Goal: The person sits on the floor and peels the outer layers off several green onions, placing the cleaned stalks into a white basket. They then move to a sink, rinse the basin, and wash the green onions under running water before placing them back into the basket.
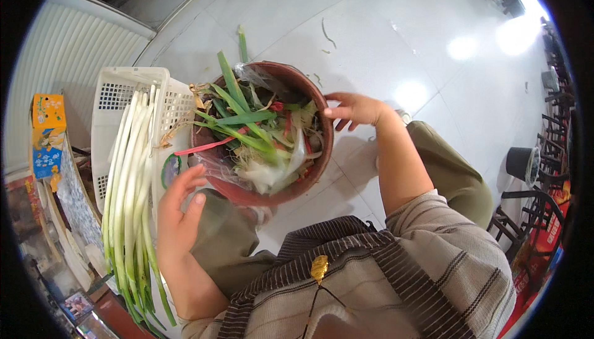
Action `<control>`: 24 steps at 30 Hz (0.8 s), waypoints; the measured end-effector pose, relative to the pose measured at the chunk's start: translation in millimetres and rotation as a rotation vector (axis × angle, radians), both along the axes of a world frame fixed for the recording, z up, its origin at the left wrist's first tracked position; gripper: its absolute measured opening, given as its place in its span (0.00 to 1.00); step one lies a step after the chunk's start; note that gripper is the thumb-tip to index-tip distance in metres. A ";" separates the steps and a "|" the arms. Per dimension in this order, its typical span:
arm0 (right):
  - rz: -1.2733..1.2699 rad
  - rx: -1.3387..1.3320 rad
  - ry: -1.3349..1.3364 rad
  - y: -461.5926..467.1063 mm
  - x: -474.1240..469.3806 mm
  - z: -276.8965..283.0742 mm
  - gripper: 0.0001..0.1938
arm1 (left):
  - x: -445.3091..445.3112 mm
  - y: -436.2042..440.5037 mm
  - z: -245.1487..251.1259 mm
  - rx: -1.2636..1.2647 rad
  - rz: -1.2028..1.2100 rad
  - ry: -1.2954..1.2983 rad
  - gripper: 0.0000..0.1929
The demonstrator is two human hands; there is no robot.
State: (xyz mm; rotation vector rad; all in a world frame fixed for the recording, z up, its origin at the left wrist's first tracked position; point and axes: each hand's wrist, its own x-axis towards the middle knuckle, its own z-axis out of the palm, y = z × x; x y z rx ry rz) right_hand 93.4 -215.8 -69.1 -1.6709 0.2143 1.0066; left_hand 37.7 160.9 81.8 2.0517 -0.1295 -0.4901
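A reddish-brown bucket (327,142) stands on the floor between my knees. Inside lie scallion trimmings (246,116), roots, a red strip (211,146) and clear plastic film (222,169). My right hand (357,109) is at the bucket's right rim, fingers apart, fingertips against or very close to its outer side. My left hand (178,209) is raised at the bucket's lower left, empty, with fingers spread. Left of it, a bunch of long trimmed scallions (127,176) lies over a white plastic basket (176,86), white ends away from me and green ends towards me.
A yellow and blue carton (48,137) stands at the far left by a ribbed white panel (88,37). Green scraps (328,33) lie on the tiled floor (371,5). Dark chair frames (552,139) and a black bucket (522,165) line the right side.
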 end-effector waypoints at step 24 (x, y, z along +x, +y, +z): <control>-1.296 0.113 -0.060 -168.7 -76.5 34.6 0.10 | -5.1 10.5 -10.0 -0.083 0.087 -0.087 0.18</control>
